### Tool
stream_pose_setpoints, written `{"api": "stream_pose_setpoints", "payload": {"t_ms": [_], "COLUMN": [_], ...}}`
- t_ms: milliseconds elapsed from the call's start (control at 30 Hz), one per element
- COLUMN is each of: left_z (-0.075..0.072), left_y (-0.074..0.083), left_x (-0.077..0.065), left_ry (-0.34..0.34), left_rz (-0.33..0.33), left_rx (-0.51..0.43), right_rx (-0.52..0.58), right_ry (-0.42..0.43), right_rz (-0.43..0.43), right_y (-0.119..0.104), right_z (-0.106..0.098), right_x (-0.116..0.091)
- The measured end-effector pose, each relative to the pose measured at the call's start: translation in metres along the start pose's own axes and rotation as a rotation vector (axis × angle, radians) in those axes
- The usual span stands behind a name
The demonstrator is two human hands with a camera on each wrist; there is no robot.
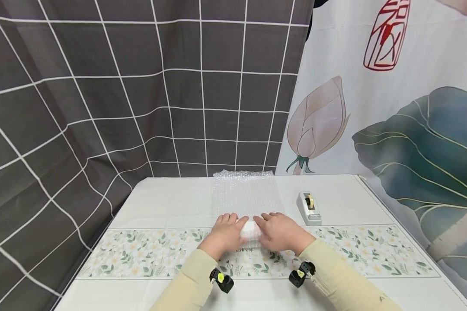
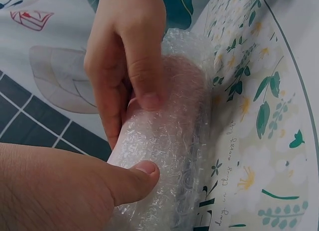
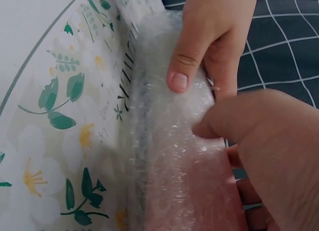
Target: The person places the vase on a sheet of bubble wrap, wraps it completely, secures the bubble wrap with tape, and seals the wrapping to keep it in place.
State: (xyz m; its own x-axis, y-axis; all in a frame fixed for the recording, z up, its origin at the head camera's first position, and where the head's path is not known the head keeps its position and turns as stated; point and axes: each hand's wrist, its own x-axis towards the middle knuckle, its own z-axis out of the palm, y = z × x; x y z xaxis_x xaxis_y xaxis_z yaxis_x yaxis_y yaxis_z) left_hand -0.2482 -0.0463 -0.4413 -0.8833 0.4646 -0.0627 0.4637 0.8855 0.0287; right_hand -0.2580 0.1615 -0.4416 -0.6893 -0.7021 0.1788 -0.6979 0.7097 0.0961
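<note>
A rounded white and pinkish object (image 2: 149,136) lies under layers of clear bubble wrap (image 3: 164,116), forming a roll across the floral band of the tablecloth. My left hand (image 1: 226,235) grips the roll's left part, thumb over the top and fingers round the far side. On its right part, my right hand (image 1: 280,232) holds it the same way. Both thumbs press on the wrap, a short gap apart. What exactly is inside is blurred by the bubbles. Beyond my hands the loose bubble wrap sheet (image 1: 246,194) stretches flat to the table's far edge.
A white and grey tape dispenser (image 1: 309,208) with a small yellowish roll stands to the right of the bubble wrap sheet. The table (image 1: 171,203) has a white cloth with a floral band. A dark grid curtain (image 1: 218,95) hangs behind, beside a lotus-print curtain (image 1: 334,52).
</note>
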Motion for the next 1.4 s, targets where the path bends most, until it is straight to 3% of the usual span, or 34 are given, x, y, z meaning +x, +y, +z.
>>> {"api": "stream_pose_setpoints", "payload": {"t_ms": [233, 567, 933, 1133, 1400], "left_z": [-0.004, -0.010, -0.008, 0.002, 0.016], "left_y": [-0.003, 0.002, 0.008, 0.007, 0.003], "left_x": [0.003, 0.005, 0.009, 0.010, 0.012], "left_ry": [-0.014, -0.019, -0.015, 0.055, 0.228], "left_rz": [0.004, -0.013, -0.063, -0.051, -0.010], "left_rx": [-0.036, -0.067, -0.012, -0.006, 0.048], "right_rx": [-0.002, 0.003, -0.100, -0.113, -0.136], "right_ry": [-0.042, -0.004, -0.009, -0.003, -0.028], "right_rz": [0.041, 0.014, 0.037, 0.072, 0.073], "right_y": [0.000, 0.002, -0.002, -0.005, -0.004], "right_z": [0.003, 0.003, 0.008, 0.013, 0.019], "right_x": [0.001, 0.003, 0.004, 0.006, 0.009]}}
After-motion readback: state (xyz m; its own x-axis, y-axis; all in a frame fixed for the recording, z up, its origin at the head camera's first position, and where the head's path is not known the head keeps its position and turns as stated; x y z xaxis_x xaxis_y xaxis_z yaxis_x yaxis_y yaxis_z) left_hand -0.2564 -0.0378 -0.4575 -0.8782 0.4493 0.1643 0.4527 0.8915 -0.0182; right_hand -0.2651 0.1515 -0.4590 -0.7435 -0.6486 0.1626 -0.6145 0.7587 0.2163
